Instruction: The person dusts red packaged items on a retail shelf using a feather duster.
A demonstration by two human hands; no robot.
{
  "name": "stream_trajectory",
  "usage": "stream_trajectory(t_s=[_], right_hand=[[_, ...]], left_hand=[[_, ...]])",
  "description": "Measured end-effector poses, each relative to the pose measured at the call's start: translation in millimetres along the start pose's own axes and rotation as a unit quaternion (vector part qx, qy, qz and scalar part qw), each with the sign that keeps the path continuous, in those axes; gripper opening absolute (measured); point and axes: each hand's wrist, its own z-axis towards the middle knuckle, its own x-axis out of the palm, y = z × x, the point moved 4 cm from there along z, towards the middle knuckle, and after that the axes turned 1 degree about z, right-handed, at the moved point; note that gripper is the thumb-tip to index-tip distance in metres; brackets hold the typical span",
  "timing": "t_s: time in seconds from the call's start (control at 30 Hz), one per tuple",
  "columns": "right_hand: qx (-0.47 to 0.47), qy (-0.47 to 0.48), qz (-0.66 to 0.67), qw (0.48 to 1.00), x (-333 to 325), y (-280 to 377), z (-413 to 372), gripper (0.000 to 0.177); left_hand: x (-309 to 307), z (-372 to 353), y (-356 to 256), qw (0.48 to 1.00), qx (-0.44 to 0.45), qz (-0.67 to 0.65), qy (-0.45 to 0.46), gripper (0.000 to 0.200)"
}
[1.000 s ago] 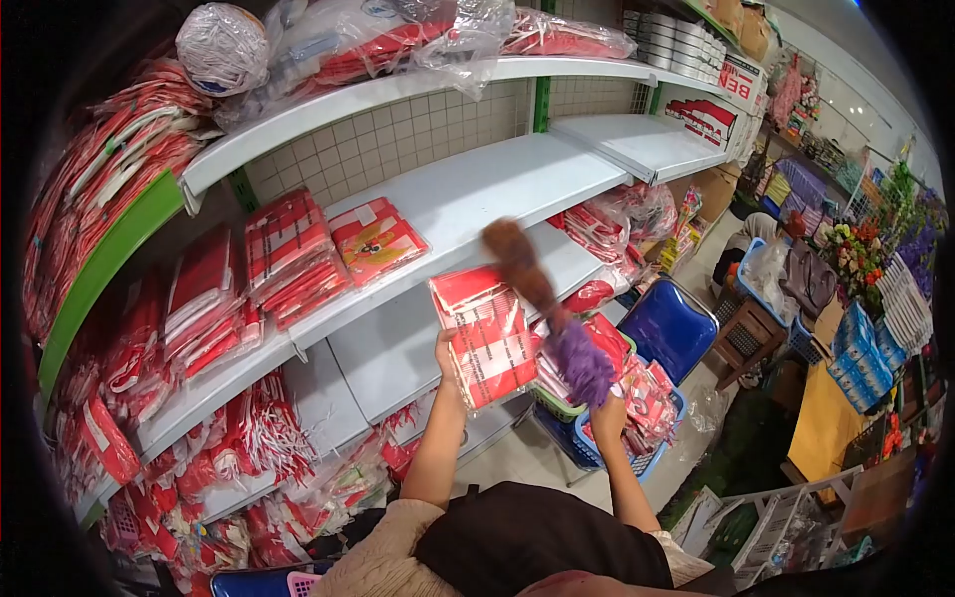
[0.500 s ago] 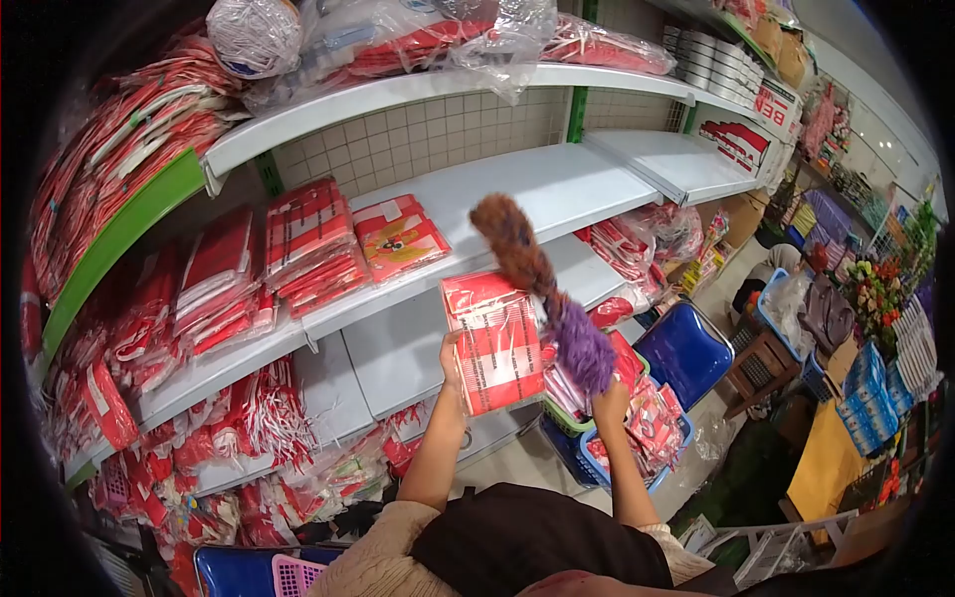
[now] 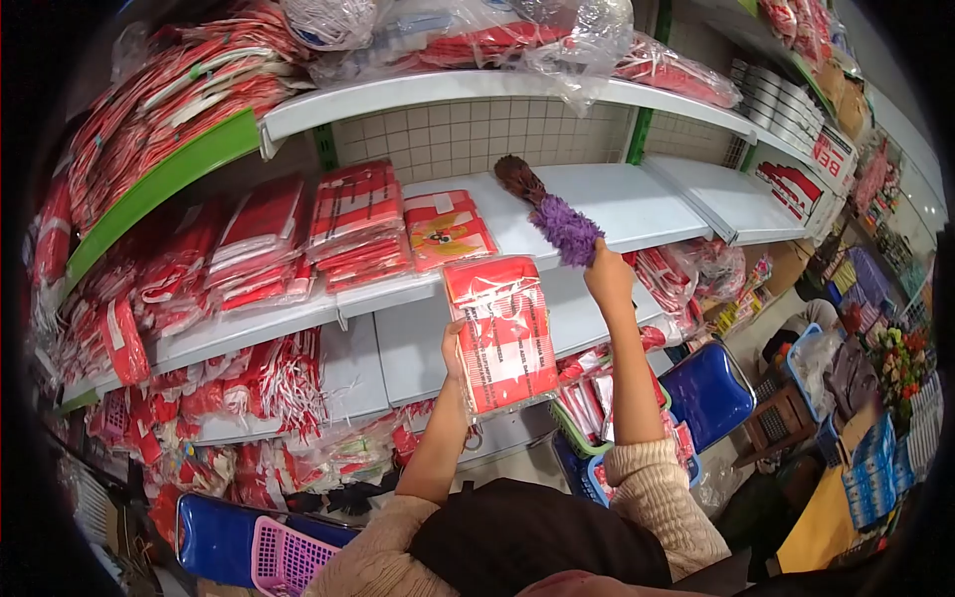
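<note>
My left hand point(image 3: 457, 353) grips a stack of red-and-white packets point(image 3: 503, 336) in clear plastic by its left edge, held up in front of the shelves. In my right hand point(image 3: 607, 274) is a fluffy duster point(image 3: 565, 227), purple near my fingers and brown at its far end. My fingers are closed around its lower end, and the duster overlaps the middle shelf point(image 3: 637, 204) in this view. Just left of it on that shelf lies a red packet with a yellow picture point(image 3: 444, 231), beside a pile of red packets point(image 3: 358, 224).
Overhead, the top shelf point(image 3: 418, 95) carries plastic-wrapped bundles. Below my right arm are a green basket point(image 3: 574, 423) and a blue chair point(image 3: 708, 383). A pink basket point(image 3: 284, 555) sits at the lower left. A wooden stool point(image 3: 781, 423) stands at the right.
My right hand has risen with the duster, bringing it up and away from the packets to the middle shelf. The left hand keeps its hold, and the view has shifted slightly.
</note>
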Motion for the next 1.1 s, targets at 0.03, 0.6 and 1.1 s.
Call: stream_trajectory(t_s=[0.03,0.6,1.1], right_hand=[[-0.005,0.002,0.0,1.0,3,3,5,0.036],[-0.011,0.061,0.712,0.7,43,92,-16,0.013],[0.034,0.142,0.58,0.801,136,149,93,0.04]], left_hand=[[0,0,-1,1.0,0.001,-0.001,0.011,0.046],[85,34,-68,0.951,0.142,0.273,-0.038,0.046],[68,9,-96,0.361,0.244,0.884,-0.168,0.06]])
